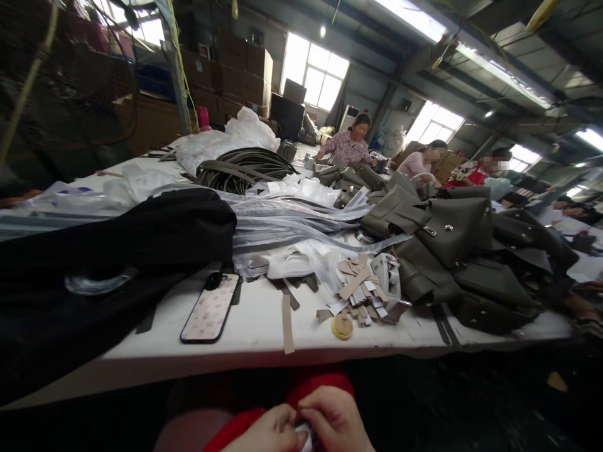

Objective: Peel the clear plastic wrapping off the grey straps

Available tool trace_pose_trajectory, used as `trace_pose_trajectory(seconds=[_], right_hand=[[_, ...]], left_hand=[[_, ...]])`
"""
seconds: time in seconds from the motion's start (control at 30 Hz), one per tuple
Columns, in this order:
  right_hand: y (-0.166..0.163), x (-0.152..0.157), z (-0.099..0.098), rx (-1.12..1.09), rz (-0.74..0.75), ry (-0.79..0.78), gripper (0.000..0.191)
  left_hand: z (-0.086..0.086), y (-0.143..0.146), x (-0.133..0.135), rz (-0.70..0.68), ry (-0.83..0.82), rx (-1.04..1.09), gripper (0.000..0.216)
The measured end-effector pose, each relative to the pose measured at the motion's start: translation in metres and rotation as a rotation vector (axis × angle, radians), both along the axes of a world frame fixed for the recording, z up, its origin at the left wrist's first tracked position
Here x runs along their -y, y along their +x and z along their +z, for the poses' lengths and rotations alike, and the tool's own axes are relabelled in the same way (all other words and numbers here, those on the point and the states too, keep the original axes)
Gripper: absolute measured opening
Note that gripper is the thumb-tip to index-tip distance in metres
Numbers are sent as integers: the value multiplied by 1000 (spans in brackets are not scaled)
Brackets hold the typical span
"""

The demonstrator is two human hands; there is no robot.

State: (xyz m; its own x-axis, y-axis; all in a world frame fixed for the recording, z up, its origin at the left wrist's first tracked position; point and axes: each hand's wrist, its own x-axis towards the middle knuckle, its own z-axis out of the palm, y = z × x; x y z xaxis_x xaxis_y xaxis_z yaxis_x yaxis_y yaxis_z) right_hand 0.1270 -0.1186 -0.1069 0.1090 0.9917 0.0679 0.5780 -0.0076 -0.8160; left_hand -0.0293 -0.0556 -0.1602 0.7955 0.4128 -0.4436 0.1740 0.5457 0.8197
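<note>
My left hand [266,433] and my right hand [335,420] are together at the bottom edge, below the front edge of the white table [257,326], over a red garment [320,386] on my lap. Both pinch a small white piece [304,435] held between the fingertips; most of it is hidden by the fingers. Nearest on the table above the hands lie a phone [210,307] in a patterned case, a loose tan strip [287,323], a small round yellow tape roll [342,326] and a heap of tan paper strips [360,289].
A black cloth [94,270] covers the table's left. Clear plastic bags [301,220] lie mid-table, dark olive leather bags [447,245] are piled at the right, coiled straps [245,168] at the back. Three people [351,143] work at the far end. Cardboard boxes [235,78] stand behind.
</note>
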Motion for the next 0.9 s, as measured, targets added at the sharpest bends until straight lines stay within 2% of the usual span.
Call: trace_pose_trajectory(seconds=[0.13,0.23,0.43,0.63,0.9], right_hand=[[4,2,7,130,216,183,20],[6,8,8,133,284,252,18],[7,19,8,181,288,276,14],[7,19,3,271,269,437,16],[12,18,7,271,276,445,19]], left_hand=[[5,3,-12,-104,-124,-10,28],[14,3,-18,-111,-199,-35,25],[34,-1,-15,1,-287,-6,16],[33,1,-14,77,-328,-8,23],[44,9,-17,27,-410,57,14]])
